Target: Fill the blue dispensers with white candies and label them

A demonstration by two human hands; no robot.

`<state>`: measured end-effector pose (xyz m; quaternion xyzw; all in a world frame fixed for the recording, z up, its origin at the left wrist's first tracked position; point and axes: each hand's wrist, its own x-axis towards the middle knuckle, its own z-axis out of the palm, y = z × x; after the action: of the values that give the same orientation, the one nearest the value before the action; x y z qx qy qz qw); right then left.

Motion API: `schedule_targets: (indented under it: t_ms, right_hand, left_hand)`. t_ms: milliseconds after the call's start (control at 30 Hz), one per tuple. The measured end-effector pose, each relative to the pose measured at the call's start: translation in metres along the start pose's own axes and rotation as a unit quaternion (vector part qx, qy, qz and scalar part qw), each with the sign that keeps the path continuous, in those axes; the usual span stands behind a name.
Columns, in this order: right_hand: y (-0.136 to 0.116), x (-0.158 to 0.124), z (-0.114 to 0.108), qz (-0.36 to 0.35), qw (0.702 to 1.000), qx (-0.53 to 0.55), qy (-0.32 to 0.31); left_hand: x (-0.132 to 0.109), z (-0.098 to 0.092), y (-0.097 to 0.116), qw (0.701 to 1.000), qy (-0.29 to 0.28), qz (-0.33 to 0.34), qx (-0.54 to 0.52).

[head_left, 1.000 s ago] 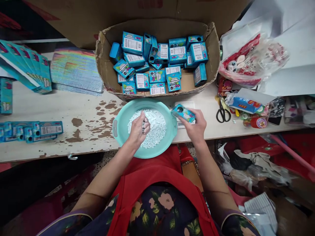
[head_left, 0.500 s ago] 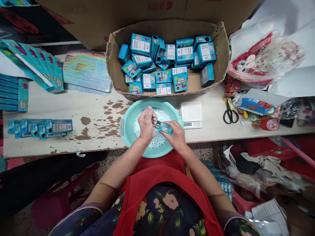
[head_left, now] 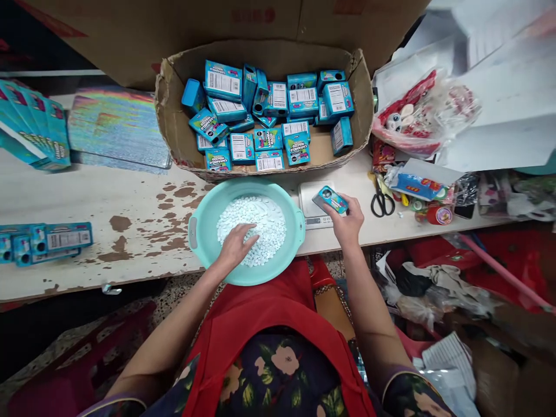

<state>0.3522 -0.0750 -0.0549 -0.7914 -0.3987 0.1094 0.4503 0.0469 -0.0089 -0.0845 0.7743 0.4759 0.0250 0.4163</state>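
A turquoise plastic basin [head_left: 203, 202] holds a heap of small white candies [head_left: 271, 223]. My left hand [head_left: 237, 246] rests at the heap's near left side, fingers apart and touching the candies. In my right hand [head_left: 348, 221] is a small blue candy box [head_left: 333, 200], gripped between thumb and fingers. That box is over the white kitchen scale [head_left: 307, 194]; whether it touches the scale's top I cannot tell. Beyond the basin stands an open cardboard carton [head_left: 367, 110] with many similar blue boxes [head_left: 223, 80] lying loose inside.
Flattened blue cartons [head_left: 37, 124] and shiny holographic sheets [head_left: 117, 130] lie at the left, with a stack of filled-out boxes [head_left: 67, 237] nearer. Black-handled scissors [head_left: 382, 204], plastic-wrapped items [head_left: 417, 121] and small packets sit at the right. A metal clip [head_left: 112, 289] juts from the table's front edge.
My hands have parted. The left has dropped from the box down to the candies; the right has carried the box rightward to the scale. The whole view has shifted.
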Motion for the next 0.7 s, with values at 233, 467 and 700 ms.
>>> schedule_targets:
  t_ms: [233, 467, 700]
  right_hand:
    - [0.034, 0.008, 0.018, 0.055, 0.994, 0.088, -0.026]
    - [0.045, -0.010, -0.029, 0.119, 0.984, 0.069, 0.116]
    - [0.069, -0.021, -0.037, 0.164, 0.973, 0.046, 0.154]
  left_hand:
    - [0.003, 0.005, 0.001, 0.999, -0.048, 0.004, -0.002]
    - [0.007, 0.007, -0.003, 0.999, 0.014, -0.014, -0.030]
    - [0.012, 0.004, 0.000, 1.000, 0.004, 0.001, -0.013]
